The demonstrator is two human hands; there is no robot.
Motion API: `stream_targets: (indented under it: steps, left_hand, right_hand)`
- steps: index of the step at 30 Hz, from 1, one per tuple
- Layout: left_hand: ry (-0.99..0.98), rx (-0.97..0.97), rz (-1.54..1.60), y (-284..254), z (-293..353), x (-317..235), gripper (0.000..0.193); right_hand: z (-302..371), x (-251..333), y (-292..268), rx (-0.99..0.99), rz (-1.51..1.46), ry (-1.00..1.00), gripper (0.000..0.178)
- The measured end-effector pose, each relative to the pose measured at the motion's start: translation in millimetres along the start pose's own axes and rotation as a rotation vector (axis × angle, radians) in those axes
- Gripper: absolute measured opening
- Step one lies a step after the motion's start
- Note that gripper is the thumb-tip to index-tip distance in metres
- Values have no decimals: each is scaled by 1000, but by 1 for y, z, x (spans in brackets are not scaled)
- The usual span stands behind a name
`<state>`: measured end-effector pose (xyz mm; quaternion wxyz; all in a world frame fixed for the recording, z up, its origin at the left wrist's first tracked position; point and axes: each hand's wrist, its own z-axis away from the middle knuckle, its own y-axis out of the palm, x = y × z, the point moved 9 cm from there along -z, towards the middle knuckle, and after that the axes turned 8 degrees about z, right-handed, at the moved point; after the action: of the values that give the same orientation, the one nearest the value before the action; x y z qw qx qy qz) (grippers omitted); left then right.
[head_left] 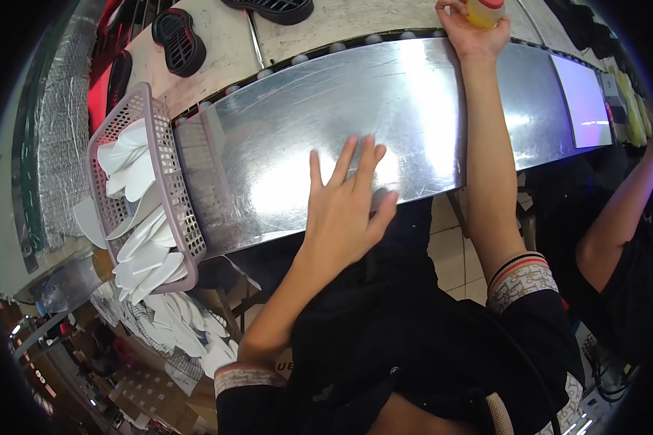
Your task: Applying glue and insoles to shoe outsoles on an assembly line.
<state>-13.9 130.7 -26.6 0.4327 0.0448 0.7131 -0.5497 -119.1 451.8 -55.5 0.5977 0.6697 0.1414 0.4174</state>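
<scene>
My left hand hovers over or rests lightly on the shiny metal work plate, its fingers spread and nothing in them. Contact with the metal is hard to judge. At the far side, my right hand is closed round a small bottle with yellow contents and a red top. The picture's upper edge cuts off part of that bottle. To the left of the plate stands a lilac perforated plastic basket, filled with white, insole-shaped pieces.
Beyond the plate runs a pale conveyor belt carrying black shoe soles. More white pieces are heaped below the basket. A white sheet lies at the plate's right end. Another person's arm shows at the far right.
</scene>
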Motion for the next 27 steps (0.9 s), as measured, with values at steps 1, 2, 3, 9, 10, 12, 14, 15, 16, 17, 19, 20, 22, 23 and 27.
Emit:
stream_targets:
  steps: [1,2,3,9,10,12,14,15,16,17,19,20,22,23,27]
  left_hand:
    - [10,-37,4,-4,6,0,70]
    - [1,-35,6,-2,4,1,70]
    - [26,-74,-27,-3,-3,-1,69]
    - [107,-184,-130,0,-55,2,65]
    - [102,-199,-141,1,-57,4,67]
    - [33,-161,-125,4,-36,-4,67]
    - [-36,-125,-112,5,-20,-5,68]
    - [-25,-152,-139,3,-15,-4,71]
    - [-24,-179,-172,-2,-13,-6,74]
    - [-6,-189,-185,-4,-19,-10,76]
    - [35,-213,-201,-7,-46,-9,77]
    - [90,-244,-214,-9,-57,-10,78]
    - [88,-234,-204,-7,-58,-8,78]
    - [73,-212,-184,-2,-52,-4,79]
    - [-64,-81,-92,9,-17,-4,80]
  right_hand:
    - [-2,-1,2,6,8,4,51]
    - [-3,-3,3,12,17,5,52]
    - [-3,-4,5,33,2,4,53]
    - [9,-37,15,89,-779,748,54]
    - [11,-44,17,89,-778,747,54]
    - [0,-8,-3,-1,15,-7,54]
    - [2,-5,1,-8,16,-12,54]
    - [1,-3,1,-15,18,-8,54]
    - [1,-5,2,-22,14,-5,54]
    - [0,-7,6,-8,15,-3,55]
    - [-3,-10,9,28,17,12,53]
    - [-3,-11,8,27,10,14,53]
    - [-2,-12,4,2,-11,35,51]
    - [-1,-11,2,-1,-14,32,51]
    - [-1,-4,-2,16,-20,7,46]
